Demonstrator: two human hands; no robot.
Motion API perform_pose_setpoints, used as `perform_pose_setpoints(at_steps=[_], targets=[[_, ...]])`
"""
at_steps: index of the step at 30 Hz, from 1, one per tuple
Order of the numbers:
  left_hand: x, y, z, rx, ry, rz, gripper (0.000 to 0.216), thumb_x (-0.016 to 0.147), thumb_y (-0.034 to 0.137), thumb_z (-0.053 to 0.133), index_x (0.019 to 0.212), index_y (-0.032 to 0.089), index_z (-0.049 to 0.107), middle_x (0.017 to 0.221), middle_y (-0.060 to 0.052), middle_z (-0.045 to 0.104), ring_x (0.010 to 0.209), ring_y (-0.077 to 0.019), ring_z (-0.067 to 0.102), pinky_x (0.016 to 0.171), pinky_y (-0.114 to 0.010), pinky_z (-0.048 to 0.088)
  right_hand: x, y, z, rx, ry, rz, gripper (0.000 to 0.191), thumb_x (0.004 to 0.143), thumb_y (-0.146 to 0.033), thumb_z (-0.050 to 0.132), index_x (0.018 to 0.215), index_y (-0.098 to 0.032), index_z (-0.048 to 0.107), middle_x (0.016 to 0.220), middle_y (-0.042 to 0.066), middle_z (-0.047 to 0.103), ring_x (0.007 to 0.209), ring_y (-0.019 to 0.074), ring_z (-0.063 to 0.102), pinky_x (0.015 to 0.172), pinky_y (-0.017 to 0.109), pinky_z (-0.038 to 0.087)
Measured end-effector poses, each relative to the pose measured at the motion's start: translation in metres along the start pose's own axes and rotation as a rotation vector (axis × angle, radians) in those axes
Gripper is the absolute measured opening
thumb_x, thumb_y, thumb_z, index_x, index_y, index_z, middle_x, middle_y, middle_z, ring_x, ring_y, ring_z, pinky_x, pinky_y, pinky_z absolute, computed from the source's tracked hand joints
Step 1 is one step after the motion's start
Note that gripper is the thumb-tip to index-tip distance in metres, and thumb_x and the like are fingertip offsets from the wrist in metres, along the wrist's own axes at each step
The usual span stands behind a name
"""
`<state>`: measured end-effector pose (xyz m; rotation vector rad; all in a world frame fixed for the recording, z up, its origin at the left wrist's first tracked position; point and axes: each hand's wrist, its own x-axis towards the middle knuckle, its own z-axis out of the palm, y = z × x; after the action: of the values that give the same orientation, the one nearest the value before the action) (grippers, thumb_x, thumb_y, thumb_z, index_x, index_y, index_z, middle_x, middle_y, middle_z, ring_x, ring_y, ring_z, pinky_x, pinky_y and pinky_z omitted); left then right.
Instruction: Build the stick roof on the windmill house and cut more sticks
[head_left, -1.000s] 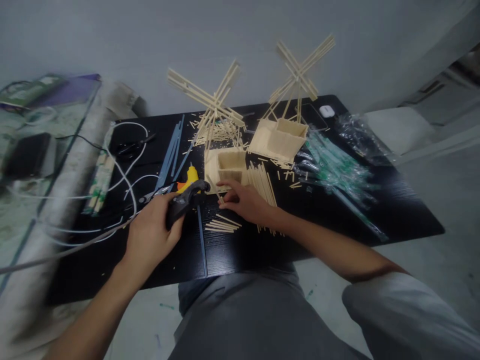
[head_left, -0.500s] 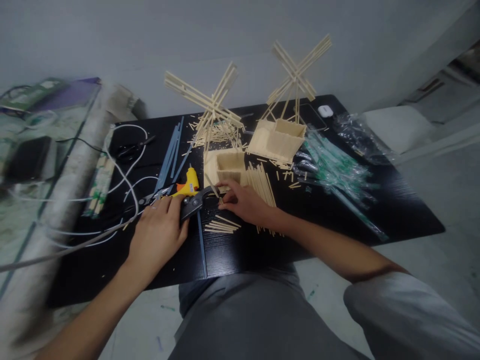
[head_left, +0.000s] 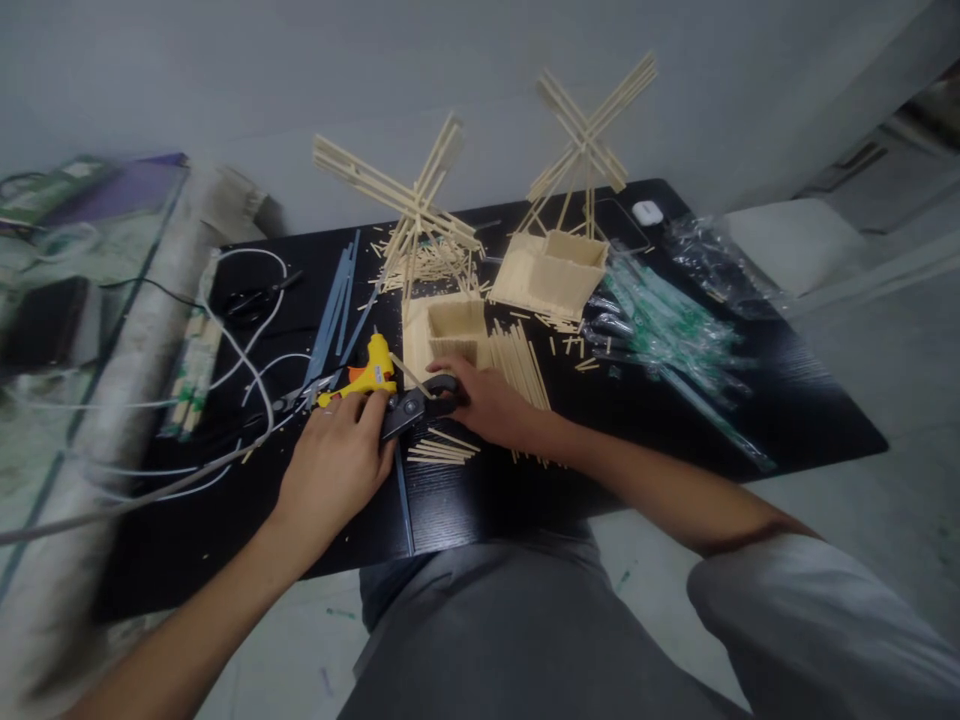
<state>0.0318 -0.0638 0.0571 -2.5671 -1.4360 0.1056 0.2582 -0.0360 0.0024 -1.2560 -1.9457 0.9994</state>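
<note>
My left hand [head_left: 334,455] is wrapped round the handles of black hand shears [head_left: 411,408], whose curved jaw points right. A thin wooden stick [head_left: 409,374] lies slantwise at the jaw. My right hand [head_left: 487,400] is closed at the stick's near end, its fingertips close against the jaw and partly hidden by it. Just behind stands a windmill model with an open wooden box [head_left: 456,322] and crossed stick blades [head_left: 417,208]. A yellow glue gun [head_left: 375,368] lies beyond my left hand. Several short cut sticks [head_left: 442,448] lie in front of the shears.
A second windmill model [head_left: 555,270] stands back right. Longer sticks [head_left: 521,365] lie beside my right hand. Blue-grey strips [head_left: 335,305] and white cable [head_left: 251,350] are at left. Green-marked plastic wrapping [head_left: 667,320] covers the right of the black table [head_left: 795,420].
The shears have moved right, toward my right hand, and their jaw now meets the stick near my fingertips. My left hand has shifted right with them. The view has tilted slightly.
</note>
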Motion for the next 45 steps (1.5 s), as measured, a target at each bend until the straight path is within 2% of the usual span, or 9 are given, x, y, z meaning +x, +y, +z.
perform_pose_setpoints(at_steps=[10,16,20,27,31,36,40,42,45], targets=[[0.000,0.000,0.004,0.063,-0.072,-0.049,0.026,0.095,0.017,0.048,0.115,0.014,0.064,0.093,-0.015,0.067,0.083,-0.0334,0.069,0.075,-0.041,0.055,0.001,0.003,0.001,-0.045,-0.016,-0.002,0.040,0.088,-0.012,0.073,0.123,-0.022,0.058,0.103,0.004,0.076,0.088,0.0210,0.071,0.081,0.032,0.050],[0.002,0.000,0.001,0.037,-0.157,-0.105,0.032,0.094,0.011,0.042,0.118,0.015,0.064,0.093,-0.014,0.069,0.078,-0.0332,0.071,0.064,-0.039,0.051,0.000,0.003,0.001,-0.068,-0.020,-0.002,0.039,0.087,-0.014,0.074,0.122,-0.022,0.059,0.101,0.003,0.076,0.089,0.0207,0.071,0.081,0.031,0.049],[0.002,-0.001,0.001,0.011,-0.158,-0.119,0.034,0.094,0.013,0.044,0.121,0.015,0.064,0.098,-0.015,0.071,0.083,-0.0337,0.072,0.069,-0.040,0.053,-0.001,0.000,0.000,-0.038,-0.003,0.028,0.041,0.086,-0.015,0.079,0.122,-0.021,0.060,0.099,0.002,0.077,0.088,0.0205,0.072,0.081,0.031,0.051],[-0.001,-0.017,-0.006,-0.027,0.009,-0.214,0.032,0.101,0.036,0.051,0.122,0.019,0.069,0.114,-0.017,0.070,0.092,-0.0349,0.070,0.061,-0.037,0.046,0.000,0.003,-0.014,0.063,-0.102,0.037,0.024,0.082,-0.014,0.086,0.095,-0.019,0.067,0.084,0.000,0.075,0.077,0.0151,0.071,0.075,0.027,0.053],[-0.004,-0.024,-0.006,-0.065,0.007,-0.248,0.049,0.101,0.061,0.049,0.118,0.021,0.072,0.105,-0.012,0.075,0.082,-0.0323,0.072,0.055,-0.034,0.040,-0.001,0.006,-0.019,-0.024,-0.095,0.026,0.031,0.074,-0.009,0.092,0.093,-0.017,0.069,0.084,-0.001,0.073,0.074,0.0145,0.067,0.074,0.028,0.051],[-0.005,-0.026,0.000,-0.190,-0.048,-0.191,0.061,0.101,0.069,0.041,0.111,0.018,0.072,0.099,-0.013,0.079,0.084,-0.0333,0.075,0.065,-0.038,0.049,-0.003,0.003,-0.019,-0.037,-0.086,0.018,0.025,0.079,-0.007,0.084,0.097,-0.017,0.069,0.092,0.004,0.074,0.085,0.0180,0.069,0.081,0.032,0.053],[-0.001,-0.025,0.000,-0.255,-0.135,-0.144,0.065,0.103,0.069,0.030,0.089,0.019,0.070,0.081,-0.010,0.076,0.074,-0.0307,0.074,0.064,-0.038,0.048,-0.004,-0.008,-0.025,0.443,-0.111,0.141,0.030,0.089,-0.007,0.060,0.116,-0.018,0.066,0.107,0.007,0.075,0.089,0.0186,0.074,0.074,0.033,0.061],[0.002,-0.023,-0.002,-0.282,-0.158,-0.119,0.066,0.102,0.069,0.028,0.083,0.020,0.068,0.075,-0.009,0.074,0.072,-0.0303,0.074,0.063,-0.038,0.048,-0.005,-0.015,-0.029,0.781,-0.242,0.212,0.044,0.082,-0.007,0.060,0.124,-0.021,0.064,0.120,0.007,0.073,0.093,0.0199,0.076,0.072,0.035,0.066],[0.003,-0.019,-0.003,-0.323,-0.185,-0.091,0.068,0.103,0.069,0.026,0.083,0.021,0.068,0.077,-0.009,0.074,0.075,-0.0316,0.074,0.065,-0.039,0.049,-0.008,-0.026,-0.035,1.024,-0.403,0.246,0.053,0.076,-0.008,0.063,0.127,-0.025,0.064,0.131,0.005,0.069,0.103,0.0226,0.077,0.075,0.037,0.068]])
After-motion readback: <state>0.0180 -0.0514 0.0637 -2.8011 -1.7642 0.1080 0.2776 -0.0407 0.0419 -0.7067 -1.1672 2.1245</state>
